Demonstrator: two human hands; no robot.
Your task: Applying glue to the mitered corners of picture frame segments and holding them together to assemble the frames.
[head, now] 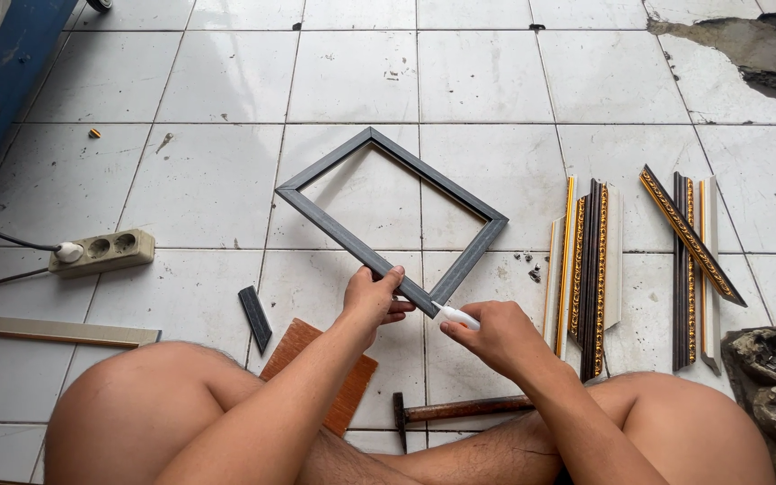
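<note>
My left hand (372, 301) grips the near corner of the dark grey frame (392, 218), which lies tilted like a diamond on the white tiled floor (226, 81). My right hand (494, 337) is closed around a small white tube (456, 315), tip touching that corner; hammer (456, 410) between my knees
</note>
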